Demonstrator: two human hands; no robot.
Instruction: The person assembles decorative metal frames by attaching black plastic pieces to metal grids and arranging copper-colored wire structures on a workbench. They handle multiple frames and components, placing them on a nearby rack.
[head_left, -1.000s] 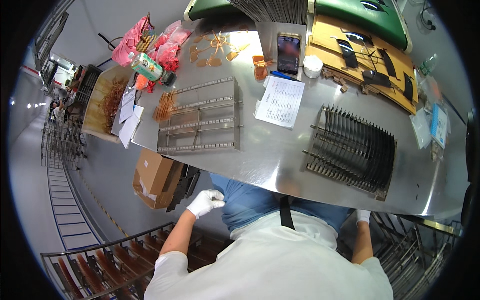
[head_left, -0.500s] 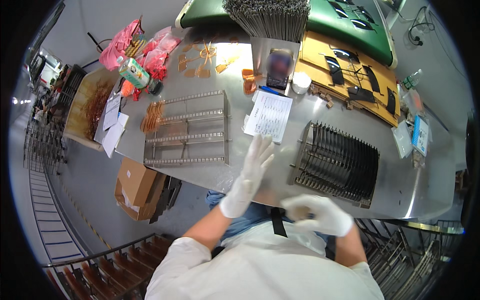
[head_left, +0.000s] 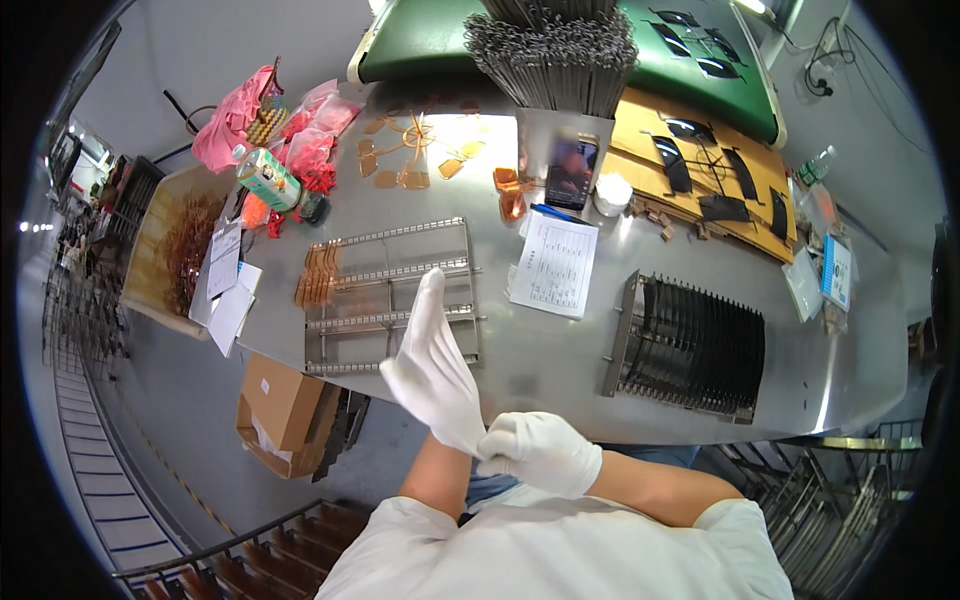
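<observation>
White gloves cover both my hands. My left hand (head_left: 434,372) is raised over the table's near edge, fingers stretched out and held together, thumb apart, with nothing in it. At its wrist, my right hand (head_left: 542,452) is closed and pinches the cuff of the left glove (head_left: 468,428). Just beyond my left hand lies a metal slotted rack (head_left: 390,270), with several amber curved lens-like pieces (head_left: 318,272) standing at its left end. To the right, a second rack (head_left: 622,335) holds a dense row of dark curved pieces (head_left: 695,340).
A printed sheet (head_left: 553,265), a blue pen (head_left: 560,213), a phone (head_left: 572,178) and a white round container (head_left: 612,193) lie mid-table. Behind stands a bin of metal wires (head_left: 565,130). Cardboard (head_left: 640,125) with dark pieces is right; a bottle (head_left: 268,178) and pink bags (head_left: 318,125) are left.
My left hand has moved left and turned. My right hand has come across to the left and taken hold of the left glove's cuff. The view has shifted slightly.
</observation>
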